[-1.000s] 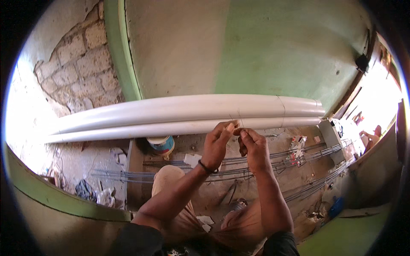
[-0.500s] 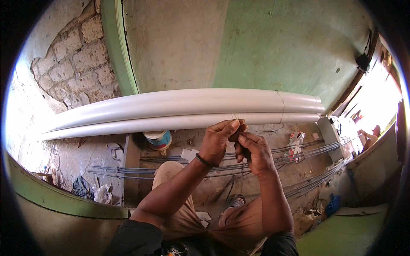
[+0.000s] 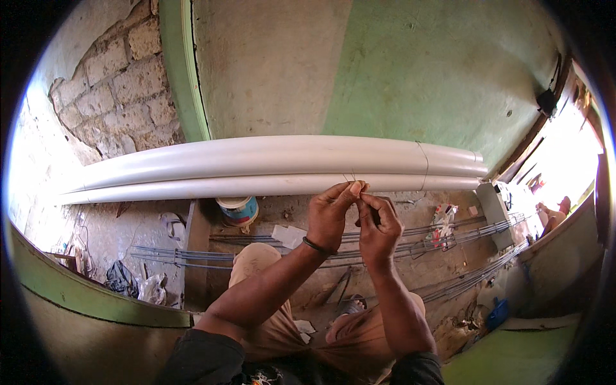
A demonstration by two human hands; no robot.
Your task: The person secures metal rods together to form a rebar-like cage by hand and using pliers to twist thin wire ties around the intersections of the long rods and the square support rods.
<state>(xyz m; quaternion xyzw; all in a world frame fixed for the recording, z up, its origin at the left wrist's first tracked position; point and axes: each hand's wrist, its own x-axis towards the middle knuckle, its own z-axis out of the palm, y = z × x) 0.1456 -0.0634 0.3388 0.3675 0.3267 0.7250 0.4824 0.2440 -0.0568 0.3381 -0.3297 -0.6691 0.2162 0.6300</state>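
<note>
My left hand is raised in front of the white pipes, thumb and forefinger pinched on a thin piece of wire. Two fine wire ends stick up above those fingertips. Close against it, my right hand is also pinched, its fingertips meeting the left ones at the wire; a faint strand shows beside its knuckles. The fingers hide the wire's middle. Behind the hands lie long white pipes, stacked side by side along the wall, with a thin tie around them near the right end.
Bundled steel rods run low across the floor, held over grey supports. A paint bucket stands under the pipes. Plastic bags and a sandal lie left; a blue object lies right. Another person's limb shows far right.
My right hand has turned and moved slightly left and down, its fingers now gathered into a pinch by the left fingertips. The left hand stays nearly in place with the wire.
</note>
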